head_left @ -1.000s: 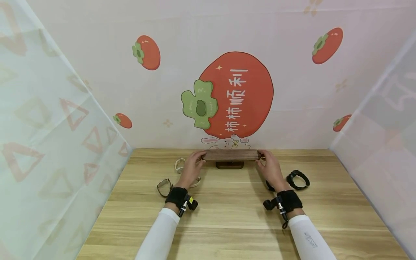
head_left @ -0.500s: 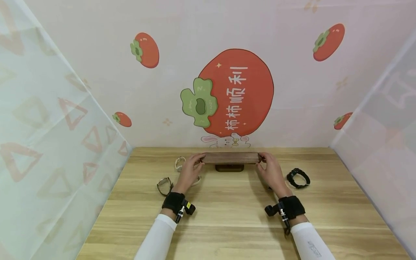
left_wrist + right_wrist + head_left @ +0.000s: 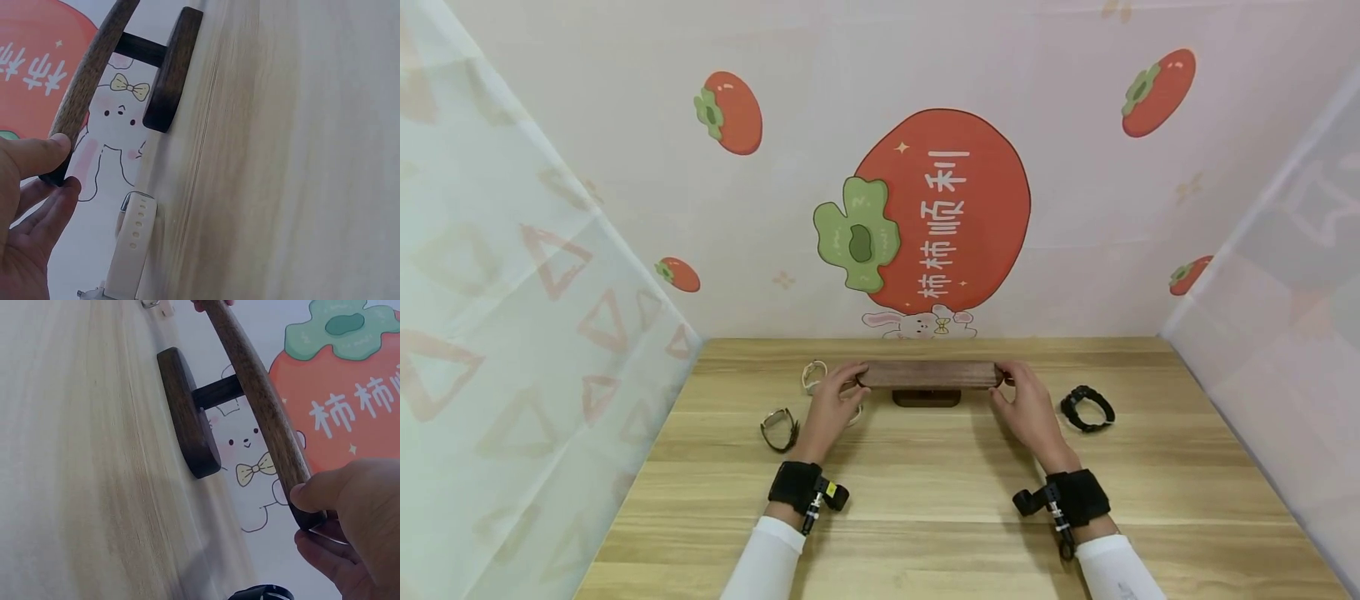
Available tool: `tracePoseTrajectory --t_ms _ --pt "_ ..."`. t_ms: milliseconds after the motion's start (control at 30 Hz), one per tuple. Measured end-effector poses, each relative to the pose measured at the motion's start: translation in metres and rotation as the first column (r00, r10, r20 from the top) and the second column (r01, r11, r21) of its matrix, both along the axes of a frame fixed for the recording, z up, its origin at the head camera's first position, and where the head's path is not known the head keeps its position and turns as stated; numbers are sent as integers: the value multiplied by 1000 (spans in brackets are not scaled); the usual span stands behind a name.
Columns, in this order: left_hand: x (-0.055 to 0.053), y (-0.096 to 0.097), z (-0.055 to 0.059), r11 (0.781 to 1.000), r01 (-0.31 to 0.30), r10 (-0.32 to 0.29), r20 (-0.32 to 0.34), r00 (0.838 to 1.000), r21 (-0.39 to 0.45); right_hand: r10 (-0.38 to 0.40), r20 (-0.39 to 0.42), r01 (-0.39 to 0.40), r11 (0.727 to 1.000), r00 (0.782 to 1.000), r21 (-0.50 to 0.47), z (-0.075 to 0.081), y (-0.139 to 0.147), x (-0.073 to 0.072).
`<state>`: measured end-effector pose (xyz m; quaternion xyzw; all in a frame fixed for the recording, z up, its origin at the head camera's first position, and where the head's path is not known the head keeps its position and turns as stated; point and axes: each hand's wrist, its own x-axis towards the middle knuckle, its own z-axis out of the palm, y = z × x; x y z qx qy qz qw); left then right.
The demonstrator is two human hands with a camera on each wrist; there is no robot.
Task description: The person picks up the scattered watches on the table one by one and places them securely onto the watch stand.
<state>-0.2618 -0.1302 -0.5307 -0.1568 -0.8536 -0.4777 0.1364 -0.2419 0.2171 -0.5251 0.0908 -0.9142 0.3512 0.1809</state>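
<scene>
Stand [image 3: 928, 375], dark wood, one. Location: rear of the bench [image 3: 925, 517], before the back wall [image 3: 775, 208]; whether its base [image 3: 927, 400] touches the bench cannot be told.
Left hand [image 3: 827, 410]: mostly closed, thumb and fingers pinching the left end of the bar [image 3: 262, 400].
Right hand [image 3: 1028, 410]: likewise, at the right end.
Hazards, as judged: a tilt, should one hand lower or advance before the other; a slip, the bar being pinched at its extreme ends only; a knock or scrape, should the base land hard or drag; a nudged pale watch [image 3: 130, 250], lying near the left hand.
Orientation: upright, bar uppermost, base beneath. Long axis of bar left to right, roughly parallel to the wall; base aligned with it.
</scene>
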Motion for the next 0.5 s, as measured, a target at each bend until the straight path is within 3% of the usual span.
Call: tracePoseTrajectory --t_ms 500 --pt "20 -3 -7 998 -3 2 11 1000 59 -7 26 7 1000 1000 5 0 -1 20"
